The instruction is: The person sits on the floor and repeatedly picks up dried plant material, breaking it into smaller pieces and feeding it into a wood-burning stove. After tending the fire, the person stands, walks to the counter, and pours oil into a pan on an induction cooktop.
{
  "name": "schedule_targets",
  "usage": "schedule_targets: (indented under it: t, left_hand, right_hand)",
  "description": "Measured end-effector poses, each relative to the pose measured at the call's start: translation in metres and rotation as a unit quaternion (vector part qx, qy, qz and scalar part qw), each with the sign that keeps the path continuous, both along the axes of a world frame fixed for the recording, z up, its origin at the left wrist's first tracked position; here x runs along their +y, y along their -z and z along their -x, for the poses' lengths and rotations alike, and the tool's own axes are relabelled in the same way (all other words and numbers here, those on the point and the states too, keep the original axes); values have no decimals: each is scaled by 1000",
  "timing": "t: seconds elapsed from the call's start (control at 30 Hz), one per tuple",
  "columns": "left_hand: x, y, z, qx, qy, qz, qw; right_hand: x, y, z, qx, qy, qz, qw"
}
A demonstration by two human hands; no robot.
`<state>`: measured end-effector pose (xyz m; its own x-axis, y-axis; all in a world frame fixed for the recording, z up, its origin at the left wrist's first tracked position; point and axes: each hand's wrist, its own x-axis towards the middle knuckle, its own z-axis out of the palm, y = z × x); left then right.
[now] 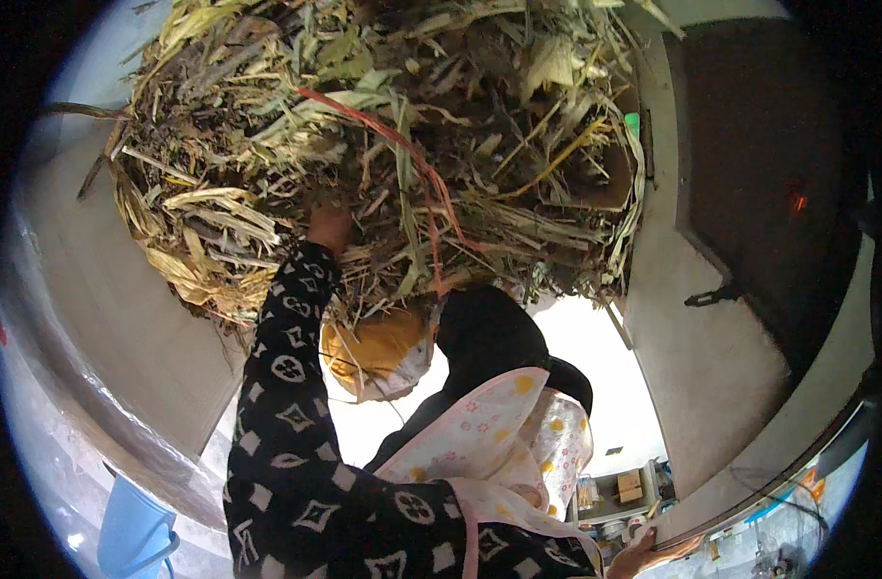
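A large heap of dry plant matter (412, 145), with straw, stalks and corn husks, fills the upper middle of the view. My left hand (330, 226) reaches into its near side from a black patterned sleeve, and the stalks hide its fingers. A frayed red plastic cord (404, 145) runs across the heap to the right of that hand. At the lower right, my right hand (651, 556) touches the edge of a pale curved ledge (766, 499), partly cut off by the picture's bottom. Its grip is not clear.
A yellow and white bag (375, 354) sits beneath the heap's near edge. At lower left stands a blue plastic container (136, 528). A dark panel (759, 145) with a small orange-red glow is at the right. Shelves (614, 499) hold a small box and several other items.
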<state>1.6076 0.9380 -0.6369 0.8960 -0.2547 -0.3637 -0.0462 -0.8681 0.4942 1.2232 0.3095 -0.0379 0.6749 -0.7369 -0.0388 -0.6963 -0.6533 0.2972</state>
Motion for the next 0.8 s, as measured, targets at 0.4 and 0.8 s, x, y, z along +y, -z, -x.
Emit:
schedule_targets:
  t: [0.4,0.8]
  left_hand:
    - [-148,-223,-65,118,247,-489,828]
    - [-141,-441,-36,-32,121,-317,940]
  right_hand:
    - [-27,-5,26,-32,-32,-51,998]
    - [-16,-22,0,-70,-30,-107,991]
